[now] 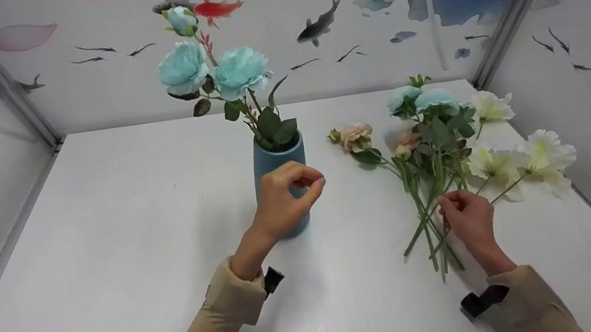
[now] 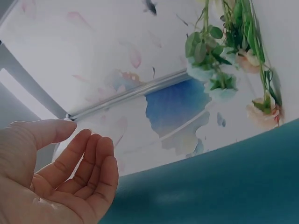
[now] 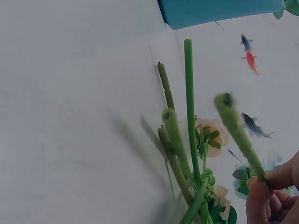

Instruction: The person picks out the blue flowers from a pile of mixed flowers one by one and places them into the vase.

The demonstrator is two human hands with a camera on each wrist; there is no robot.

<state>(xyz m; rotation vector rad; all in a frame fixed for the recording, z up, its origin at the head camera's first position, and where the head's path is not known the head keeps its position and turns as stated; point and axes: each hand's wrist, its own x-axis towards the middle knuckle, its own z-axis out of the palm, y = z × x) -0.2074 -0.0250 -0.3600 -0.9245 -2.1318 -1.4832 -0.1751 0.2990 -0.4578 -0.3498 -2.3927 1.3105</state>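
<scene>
A tall blue vase (image 1: 265,161) stands upright near the middle of the table, holding a stem with pale turquoise flowers (image 1: 242,71) and green leaves. My left hand (image 1: 283,200) is in front of the vase and overlaps it in the head view. Its fingers are loosely curved with nothing between them, and the left wrist view shows a gap between thumb and fingertips. Over at the right, my right hand (image 1: 470,219) pinches a green flower stem (image 3: 240,135) between thumb and index finger. The flower head of that stem is lost among the pile.
Around the right hand lie several loose flowers: turquoise ones (image 1: 435,99), peach ones (image 1: 357,136) and white ones (image 1: 548,154). Their cut stems (image 1: 428,228) cross and point toward me. Printed panels with fish and petals wall the white table (image 1: 108,246) at the back and sides.
</scene>
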